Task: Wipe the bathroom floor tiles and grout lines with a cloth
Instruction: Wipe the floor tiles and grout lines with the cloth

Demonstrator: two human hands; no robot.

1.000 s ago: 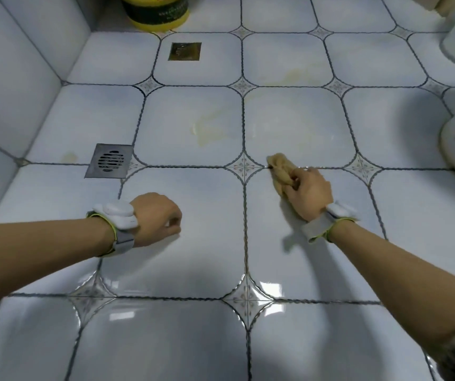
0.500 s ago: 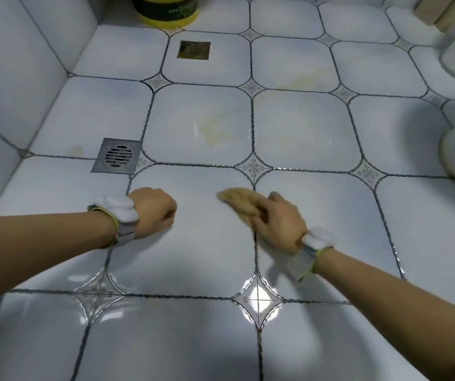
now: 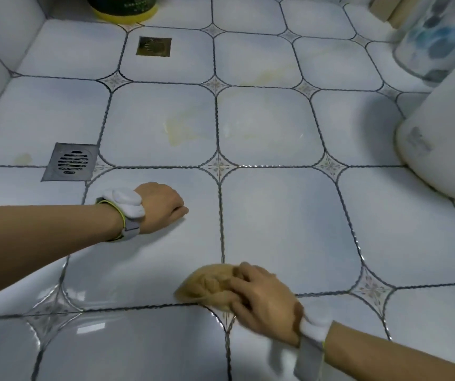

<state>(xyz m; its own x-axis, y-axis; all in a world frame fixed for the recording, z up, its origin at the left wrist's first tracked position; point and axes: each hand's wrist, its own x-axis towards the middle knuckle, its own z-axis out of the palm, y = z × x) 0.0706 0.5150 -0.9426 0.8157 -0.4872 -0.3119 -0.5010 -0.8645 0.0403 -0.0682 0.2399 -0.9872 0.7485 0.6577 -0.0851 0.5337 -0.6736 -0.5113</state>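
Right hand (image 3: 264, 303) gripping cloth (image 3: 207, 285), now dragging it nearer, off the grate drain (image 3: 69, 162) line (far grout wiped); left hand (image 3: 163, 206) fisted, bracing.

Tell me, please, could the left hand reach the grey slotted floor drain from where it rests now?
Probably yes: the left hand rests on the tile just right of the grey slotted drain, with only bare floor between them.

Right hand (image 3: 266, 299): fingers pressing a bunched yellow cloth (image 3: 207, 285) onto a grout crossing.
Left hand (image 3: 160, 207): closed fist resting on a floor tile (image 3: 281, 215).
Drain (image 3: 69, 162): beyond the left wrist.
Toilet base (image 3: 440, 138): far right.
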